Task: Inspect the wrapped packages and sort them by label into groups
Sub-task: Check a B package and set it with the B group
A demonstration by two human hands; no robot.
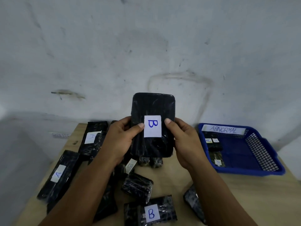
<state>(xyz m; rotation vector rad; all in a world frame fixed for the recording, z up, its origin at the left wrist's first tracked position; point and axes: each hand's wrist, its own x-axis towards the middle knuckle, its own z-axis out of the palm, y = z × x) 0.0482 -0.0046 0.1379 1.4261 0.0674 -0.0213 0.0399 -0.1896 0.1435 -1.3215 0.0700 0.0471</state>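
Observation:
A flat black wrapped package (153, 108) with a white label marked B is held upright above the table. My left hand (119, 139) grips its left edge, thumb on the front beside the label. My right hand (184, 141) grips its right edge the same way. Two long black packages labelled A (57, 175) (92, 137) lie on the left of the wooden table (236, 198). Another package labelled B (151, 212) lies at the front centre. A smaller package with a B label (130, 166) shows between my forearms.
A blue plastic basket (260, 154) tagged ABNORMAL stands at the right and holds a few small labelled packages (213, 144). Several unlabelled-side black packages (138, 186) (193, 203) lie around the table's middle and front right. A grey wall rises behind the table.

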